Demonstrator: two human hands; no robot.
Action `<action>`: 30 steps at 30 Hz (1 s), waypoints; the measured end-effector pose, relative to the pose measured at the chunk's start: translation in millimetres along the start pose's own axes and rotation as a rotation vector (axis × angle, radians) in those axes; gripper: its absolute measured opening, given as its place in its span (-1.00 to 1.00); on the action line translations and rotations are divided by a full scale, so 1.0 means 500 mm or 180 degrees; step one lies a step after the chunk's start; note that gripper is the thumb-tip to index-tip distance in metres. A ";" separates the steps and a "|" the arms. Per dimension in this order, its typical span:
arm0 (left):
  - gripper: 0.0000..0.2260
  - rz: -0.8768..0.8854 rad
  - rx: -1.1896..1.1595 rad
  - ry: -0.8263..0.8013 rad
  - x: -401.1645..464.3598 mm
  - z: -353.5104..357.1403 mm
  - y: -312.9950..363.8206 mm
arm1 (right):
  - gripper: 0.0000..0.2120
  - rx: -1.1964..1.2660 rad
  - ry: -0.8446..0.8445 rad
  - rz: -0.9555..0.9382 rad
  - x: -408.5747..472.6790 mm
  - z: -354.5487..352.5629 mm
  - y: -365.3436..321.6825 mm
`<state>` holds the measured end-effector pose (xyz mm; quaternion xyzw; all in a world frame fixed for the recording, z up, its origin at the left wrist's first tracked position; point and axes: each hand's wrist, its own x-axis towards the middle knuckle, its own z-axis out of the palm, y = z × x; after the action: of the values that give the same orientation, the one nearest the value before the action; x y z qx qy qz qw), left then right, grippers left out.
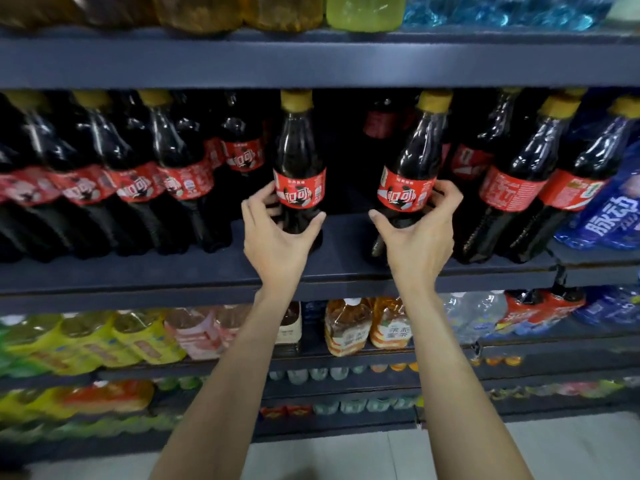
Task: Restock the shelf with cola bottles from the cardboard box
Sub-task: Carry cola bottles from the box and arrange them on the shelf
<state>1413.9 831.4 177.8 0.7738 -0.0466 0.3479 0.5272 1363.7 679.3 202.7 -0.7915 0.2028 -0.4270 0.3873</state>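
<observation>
My left hand (pixel 277 233) grips the lower body of a cola bottle (pixel 298 157) with a red label and yellow cap, standing upright on the dark shelf (pixel 173 271). My right hand (pixel 420 230) grips a second cola bottle (pixel 412 168), which leans to the right. Both bottles stand in a gap between rows of the same cola: several bottles on the left (pixel 138 174) and several on the right (pixel 519 181). The cardboard box is out of sight.
A shelf board (pixel 311 64) runs close above the bottle caps. A blue-wrapped pack (pixel 609 209) sits at the far right. Lower shelves hold yellow, orange and clear drink bottles (pixel 349 327). Pale floor (pixel 346 455) shows at the bottom.
</observation>
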 end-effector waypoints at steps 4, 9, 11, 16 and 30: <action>-0.36 -0.0290 0.0302 0.0424 -0.002 -0.041 -0.014 | -0.19 0.0269 -0.0544 -0.0033 -0.021 0.053 -0.040; -0.37 -0.0304 0.0591 0.0696 0.011 -0.046 -0.034 | -0.16 0.0417 -0.0791 -0.0271 -0.013 0.136 -0.077; -0.37 -0.0287 0.0650 0.0774 0.020 -0.037 -0.043 | -0.15 0.0451 -0.0818 -0.0292 0.003 0.173 -0.084; -0.34 -0.0096 0.0986 0.0752 0.042 -0.008 -0.075 | -0.12 0.0546 -0.0856 -0.0426 0.053 0.259 -0.087; -0.18 0.0327 0.1095 0.0112 0.013 -0.049 -0.118 | 0.00 0.0072 -0.1475 -0.0491 0.063 0.348 0.004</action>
<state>1432.7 879.8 140.4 0.8430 -0.0166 0.3907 0.3693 1526.1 734.2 159.1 -0.8771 0.0427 -0.2645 0.3985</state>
